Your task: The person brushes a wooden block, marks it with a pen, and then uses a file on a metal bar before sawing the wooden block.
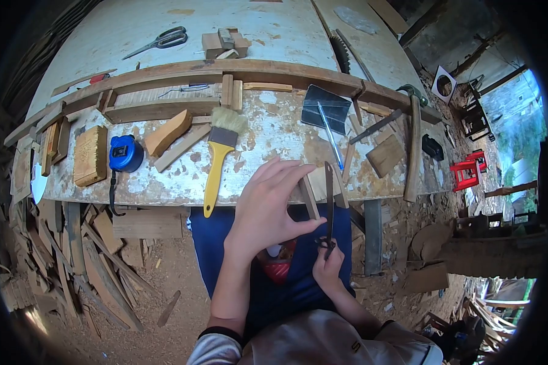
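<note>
At the front edge of the workbench (256,193), my left hand (263,210) has its fingers and thumb around a small wooden piece (309,198), with a pale face and darker side slats. My right hand (329,266), below the bench edge, is closed on the dark handle of a tool with a long narrow blade (329,201). That blade points up and crosses in front of the wooden piece. Left of my left hand lies a paintbrush (218,161) with a yellow handle. A blue and white pen (330,135) lies beyond the wooden piece, partly over a dark flat sheet (320,108).
A blue tape measure (125,153), wood blocks (91,156) and a hammer (413,143) lie on the bench. Behind a long wooden rail (262,72) are scissors (164,40). Offcuts (106,274) lean below left; a red stool (467,173) stands right.
</note>
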Available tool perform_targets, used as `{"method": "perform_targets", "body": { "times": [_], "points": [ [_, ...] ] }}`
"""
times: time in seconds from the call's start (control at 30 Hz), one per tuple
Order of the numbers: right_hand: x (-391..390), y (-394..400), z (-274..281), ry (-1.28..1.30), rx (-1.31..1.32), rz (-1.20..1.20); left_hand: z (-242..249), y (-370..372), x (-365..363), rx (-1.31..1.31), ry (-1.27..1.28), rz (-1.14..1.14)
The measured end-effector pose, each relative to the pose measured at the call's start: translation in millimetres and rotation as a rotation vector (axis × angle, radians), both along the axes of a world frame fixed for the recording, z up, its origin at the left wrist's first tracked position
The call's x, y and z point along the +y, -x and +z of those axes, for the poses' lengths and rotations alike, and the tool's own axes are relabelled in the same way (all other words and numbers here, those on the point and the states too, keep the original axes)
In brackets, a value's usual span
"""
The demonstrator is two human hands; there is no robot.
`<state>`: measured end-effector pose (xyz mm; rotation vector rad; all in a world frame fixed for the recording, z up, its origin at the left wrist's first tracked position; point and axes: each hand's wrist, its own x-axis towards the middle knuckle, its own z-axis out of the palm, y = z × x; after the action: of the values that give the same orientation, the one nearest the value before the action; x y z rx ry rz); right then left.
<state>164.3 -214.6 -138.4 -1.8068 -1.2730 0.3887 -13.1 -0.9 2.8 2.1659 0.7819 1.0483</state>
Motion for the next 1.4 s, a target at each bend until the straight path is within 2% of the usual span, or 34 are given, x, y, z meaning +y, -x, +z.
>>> {"method": "perform_targets", "body": {
  "times": [0.83,1.03,1.13,1.23,1.4],
  "points": [
    [1,-8,3,-0.003,-0.048,0.042,-1,0,-2,0.003,0.018,-0.013],
    [-1,-6,7,0.102,0.013,0.009,1,0,0,-0.007,0.011,-0.020],
    [1,-7,4,0.008,-0.029,0.040,0,0,0,-0.001,0.025,-0.017],
    [-2,-9,4,0.074,-0.001,0.010,2,1,0,-0.009,-0.005,-0.009],
    [1,-12,7,0.031,-0.046,0.019,-1,0,0,-0.013,0.004,-0.005]
  ]
}}
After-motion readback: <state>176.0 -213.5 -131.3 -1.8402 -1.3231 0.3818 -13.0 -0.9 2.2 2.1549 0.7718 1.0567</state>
